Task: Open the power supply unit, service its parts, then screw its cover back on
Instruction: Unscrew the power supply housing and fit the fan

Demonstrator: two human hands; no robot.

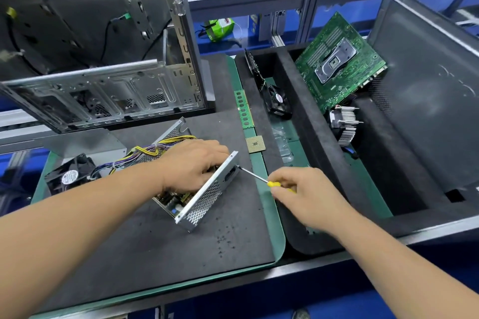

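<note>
A: Where is the power supply unit [199, 189] sitting right now?

B: It is lying open on the dark mat [160, 235], near the left-centre of the bench, with its perforated end panel facing right and one circuit board showing inside. Your left hand [193, 166] is reaching down into the casing, fingers curled over the top edge of that panel and gripping it.

A: And my other hand?

B: Your right hand [303, 190] is pinching the yellow handle of one screwdriver [261, 179], and its tip is touching the far corner of the end panel.

A: What else are you counting?

B: Two black fans: one [70, 173] is lying just left of the unit, tied to it by the yellow and purple wire bundle [145, 153]; the other [277, 101] is leaning in the foam tray [313, 122] on the right. One memory stick [243, 109] and one CPU chip [255, 144] are resting on the green strip between mat and tray. One motherboard [339, 62] and one finned heatsink [346, 124] are sitting in the tray, and one empty computer case [103, 90] is standing at the far left.
</note>
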